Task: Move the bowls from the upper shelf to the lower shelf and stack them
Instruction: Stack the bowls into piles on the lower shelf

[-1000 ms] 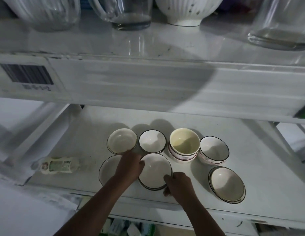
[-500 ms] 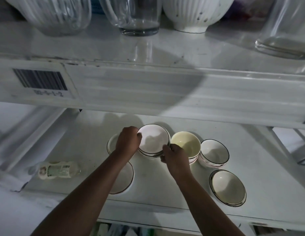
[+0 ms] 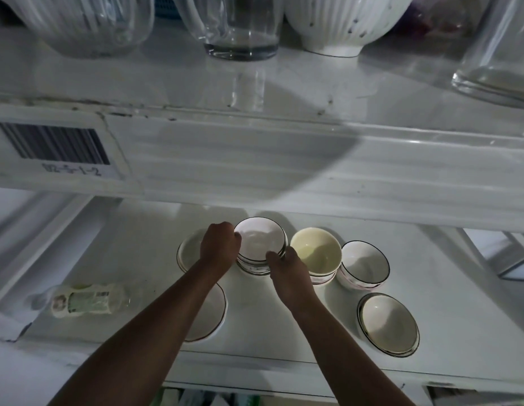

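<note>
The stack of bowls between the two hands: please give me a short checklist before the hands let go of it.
1. Left hand on the rim of the top bowl: ok.
2. Right hand on the opposite side: ok.
3. Top bowl seated in the bowl below: looks level, ok.
4. Stack resting on the lower shelf: cannot tell.
5. Gap to the yellow bowl: narrow, not ok.

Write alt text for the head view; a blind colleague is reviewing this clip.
Both hands, left hand and right hand, grip a white bowl set on another bowl on the lower shelf. Five more bowls surround it, including a yellow bowl; a bottle lies at left.
</note>
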The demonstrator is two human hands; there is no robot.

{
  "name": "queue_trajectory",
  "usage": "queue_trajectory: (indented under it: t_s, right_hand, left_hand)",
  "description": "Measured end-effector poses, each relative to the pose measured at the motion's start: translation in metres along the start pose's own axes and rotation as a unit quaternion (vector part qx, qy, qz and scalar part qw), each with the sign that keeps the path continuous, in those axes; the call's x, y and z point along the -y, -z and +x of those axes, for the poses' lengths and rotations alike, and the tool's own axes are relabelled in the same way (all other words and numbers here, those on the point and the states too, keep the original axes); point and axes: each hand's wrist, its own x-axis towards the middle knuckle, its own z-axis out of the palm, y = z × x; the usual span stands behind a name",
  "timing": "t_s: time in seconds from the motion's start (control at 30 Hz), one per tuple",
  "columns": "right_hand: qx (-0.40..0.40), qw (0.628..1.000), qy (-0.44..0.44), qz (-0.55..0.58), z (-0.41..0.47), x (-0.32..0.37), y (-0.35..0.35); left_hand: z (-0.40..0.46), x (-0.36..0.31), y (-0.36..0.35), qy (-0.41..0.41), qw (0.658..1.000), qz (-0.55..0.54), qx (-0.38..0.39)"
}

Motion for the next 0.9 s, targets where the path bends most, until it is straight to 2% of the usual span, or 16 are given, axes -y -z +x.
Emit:
queue_trajectory:
  t_s: [0.4, 0.53, 0.67, 0.9]
  right_hand:
    - [-0.001, 0.999, 0.019, -0.043, 0.001, -0.002, -0.002]
    - [0.002, 0.997, 0.053, -0.053, -0.001, -0.006, -0.002]
    - [0.009, 0.994, 0.101, -0.048, -0.003, -0.013, -0.001]
    - [0.048, 0.979, 0.158, -0.118, -0.013, -0.030, -0.004]
  left_hand:
    - [-0.003, -0.003, -0.010, 0.015, 0.999, 0.031, -0.019]
    - [-0.008, -0.002, -0.015, 0.019, 0.998, 0.041, -0.034]
    - [-0.004, -0.005, -0.011, 0.028, 0.999, 0.032, -0.014]
    - [-0.003, -0.008, -0.007, 0.041, 0.999, 0.028, 0.006]
